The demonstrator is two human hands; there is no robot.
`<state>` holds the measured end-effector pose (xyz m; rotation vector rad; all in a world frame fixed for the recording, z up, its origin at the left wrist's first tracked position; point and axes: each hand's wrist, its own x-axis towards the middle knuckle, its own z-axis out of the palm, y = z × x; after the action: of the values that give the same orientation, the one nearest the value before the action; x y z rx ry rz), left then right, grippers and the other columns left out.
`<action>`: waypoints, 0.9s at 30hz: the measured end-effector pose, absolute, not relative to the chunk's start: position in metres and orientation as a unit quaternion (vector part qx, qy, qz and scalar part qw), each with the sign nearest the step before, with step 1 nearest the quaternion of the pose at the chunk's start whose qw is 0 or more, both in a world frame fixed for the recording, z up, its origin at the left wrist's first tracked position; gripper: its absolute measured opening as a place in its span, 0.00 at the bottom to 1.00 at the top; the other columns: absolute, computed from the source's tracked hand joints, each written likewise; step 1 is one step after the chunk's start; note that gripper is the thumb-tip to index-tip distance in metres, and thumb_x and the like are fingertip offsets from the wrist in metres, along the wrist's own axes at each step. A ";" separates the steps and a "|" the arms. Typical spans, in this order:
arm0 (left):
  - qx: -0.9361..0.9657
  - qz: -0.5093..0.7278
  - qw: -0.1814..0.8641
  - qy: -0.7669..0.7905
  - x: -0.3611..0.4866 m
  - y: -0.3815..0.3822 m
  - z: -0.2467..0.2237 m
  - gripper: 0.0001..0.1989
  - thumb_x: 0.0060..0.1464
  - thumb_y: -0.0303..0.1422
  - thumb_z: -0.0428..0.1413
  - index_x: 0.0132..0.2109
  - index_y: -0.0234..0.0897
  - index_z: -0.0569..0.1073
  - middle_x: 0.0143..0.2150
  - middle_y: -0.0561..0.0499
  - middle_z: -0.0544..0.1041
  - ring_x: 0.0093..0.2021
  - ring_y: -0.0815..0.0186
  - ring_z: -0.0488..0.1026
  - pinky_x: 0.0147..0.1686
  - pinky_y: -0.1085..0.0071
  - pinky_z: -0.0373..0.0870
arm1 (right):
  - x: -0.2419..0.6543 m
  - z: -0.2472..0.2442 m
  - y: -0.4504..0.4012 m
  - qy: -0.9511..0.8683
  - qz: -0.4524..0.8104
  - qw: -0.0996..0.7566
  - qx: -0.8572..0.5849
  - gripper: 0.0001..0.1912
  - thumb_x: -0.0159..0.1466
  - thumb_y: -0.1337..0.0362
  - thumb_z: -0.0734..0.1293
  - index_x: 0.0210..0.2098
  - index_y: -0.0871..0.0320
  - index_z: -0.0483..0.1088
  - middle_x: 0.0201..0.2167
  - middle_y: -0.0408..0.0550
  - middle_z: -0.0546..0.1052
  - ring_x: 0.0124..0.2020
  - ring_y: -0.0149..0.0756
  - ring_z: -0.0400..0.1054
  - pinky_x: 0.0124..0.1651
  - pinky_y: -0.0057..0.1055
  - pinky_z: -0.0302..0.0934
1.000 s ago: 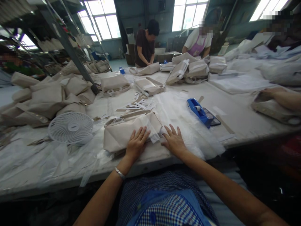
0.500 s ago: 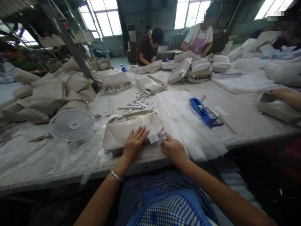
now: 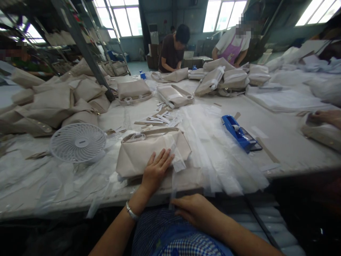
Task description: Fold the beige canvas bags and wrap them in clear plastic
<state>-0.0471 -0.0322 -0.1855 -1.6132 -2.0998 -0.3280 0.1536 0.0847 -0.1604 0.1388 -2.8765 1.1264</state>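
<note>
A beige handbag [image 3: 138, 153] lies on its side in front of me, its strap along the far edge. My left hand [image 3: 157, 170] rests flat on its front, fingers stretched out. Just right of those fingertips a white translucent wrapping strip [image 3: 178, 154] runs over the bag's right part. My right hand [image 3: 195, 211] is below the table's front edge, thumb and forefinger pinched at the lower end of a strip of clear tape [image 3: 173, 185]. That strip reaches up to the table edge near the bag.
A white fan [image 3: 78, 142] stands left, before a pile of beige bags [image 3: 53, 103]. Right are clear plastic bags [image 3: 210, 149] and a blue tape dispenser [image 3: 237, 133]. Paper strips [image 3: 157, 119] lie beyond the handbag. Co-workers [image 3: 172, 53] work across the table; another person's hand [image 3: 326, 115] is far right.
My right hand has left the bag's right end and come down toward me, below the table edge, with the tape strip. My left hand has stayed on the bag.
</note>
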 end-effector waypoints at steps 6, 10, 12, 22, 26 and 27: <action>-0.585 -0.112 0.280 -0.753 -0.038 -0.033 -0.199 0.24 0.68 0.29 0.46 0.69 0.41 0.59 0.71 0.49 0.58 0.71 0.57 0.55 0.70 0.50 0.54 | 0.080 -0.120 0.157 -0.930 0.272 0.246 0.001 0.14 0.72 0.60 0.62 0.53 0.55 0.73 0.46 0.50 0.81 0.45 0.37 0.77 0.49 0.31 0.70; -0.577 -0.098 0.289 -0.757 -0.038 -0.032 -0.199 0.24 0.68 0.28 0.43 0.69 0.41 0.59 0.72 0.51 0.56 0.71 0.58 0.54 0.68 0.50 0.57 | -0.004 -0.118 0.214 -0.975 0.137 0.169 0.045 0.23 0.70 0.58 0.63 0.62 0.61 0.67 0.64 0.60 0.68 0.67 0.50 0.58 0.70 0.51 0.50; -0.574 -0.095 0.291 -0.760 -0.040 -0.029 -0.199 0.24 0.68 0.29 0.44 0.69 0.41 0.59 0.72 0.50 0.56 0.71 0.58 0.55 0.67 0.51 0.59 | -0.033 -0.128 0.235 -0.989 0.099 0.094 0.064 0.26 0.70 0.54 0.63 0.64 0.59 0.65 0.65 0.58 0.66 0.70 0.52 0.53 0.72 0.57 0.41; -0.545 -0.114 0.305 -0.773 -0.044 -0.017 -0.213 0.24 0.67 0.30 0.48 0.67 0.45 0.62 0.72 0.53 0.56 0.71 0.60 0.54 0.68 0.52 0.58 | -0.048 -0.171 0.266 -0.910 0.404 0.071 -0.060 0.33 0.58 0.43 0.71 0.57 0.54 0.71 0.66 0.54 0.64 0.66 0.49 0.59 0.67 0.44 0.56; -0.544 -0.129 0.316 -0.766 -0.042 -0.018 -0.212 0.23 0.67 0.29 0.46 0.67 0.44 0.63 0.72 0.54 0.57 0.71 0.60 0.54 0.71 0.53 0.52 | -0.039 -0.160 0.258 -0.795 0.565 0.021 -0.220 0.49 0.58 0.40 0.70 0.71 0.52 0.51 0.67 0.60 0.63 0.59 0.48 0.68 0.58 0.43 0.66; -0.544 -0.133 0.318 -0.765 -0.042 -0.019 -0.211 0.23 0.67 0.29 0.46 0.67 0.44 0.64 0.71 0.54 0.58 0.71 0.61 0.55 0.71 0.53 0.51 | -0.038 -0.156 0.257 -0.776 0.589 -0.019 -0.224 0.48 0.60 0.40 0.69 0.71 0.52 0.50 0.66 0.60 0.65 0.58 0.46 0.70 0.55 0.42 0.68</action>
<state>-0.0419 -0.0187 -0.2111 -1.4324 -2.0130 -0.3502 -0.0380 0.2569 -0.1565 -0.7124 -2.4690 1.8718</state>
